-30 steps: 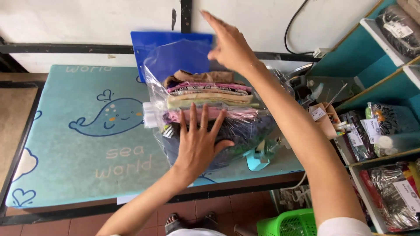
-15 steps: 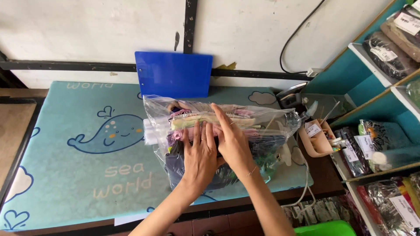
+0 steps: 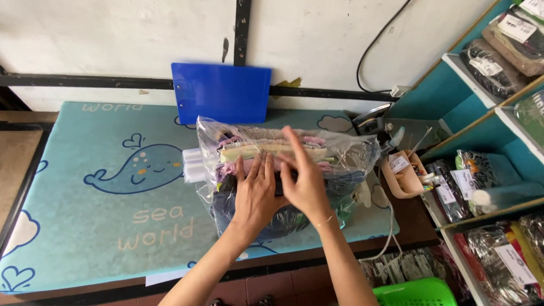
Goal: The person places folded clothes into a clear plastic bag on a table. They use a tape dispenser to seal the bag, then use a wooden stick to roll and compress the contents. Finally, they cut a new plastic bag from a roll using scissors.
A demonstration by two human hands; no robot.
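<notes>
- Two hands press flat on a clear plastic bag [image 3: 283, 170] stuffed with folded clothes; the bag lies on a teal mat, a little right of the mat's middle and toward its near edge.
- Left hand [image 3: 256, 192]: palm down, fingers spread and straight on the bag's near half. It is released, grasping nothing, only touching the plastic.
- Right hand [image 3: 306, 181]: just beside the left one, also palm down with fingers extended toward the far side. It too is unclenched and only rests on the bag.
- Inside the bag, folded pieces in pink, cream and beige [image 3: 266, 148] sit at the far side, darker blue and green fabric [image 3: 294, 218] at the near side.
- A small white block [image 3: 192, 165] sticks out at the bag's left edge, touching it.
- The teal mat [image 3: 102, 226] carries a whale drawing [image 3: 136, 170], hearts and pale lettering, and covers a dark-framed table.
- A blue clipboard [image 3: 222, 93] stands upright against the white wall, just beyond the bag.
- A peach-coloured desk organiser [image 3: 403, 175] with small items sits right of the bag, near it.
- Teal shelves [image 3: 481, 127] on the right hold more bagged, labelled goods.
- A green plastic basket [image 3: 416, 292] shows at the near right, below the table.
- A black cable [image 3: 374, 51] runs down the wall at the far right.
</notes>
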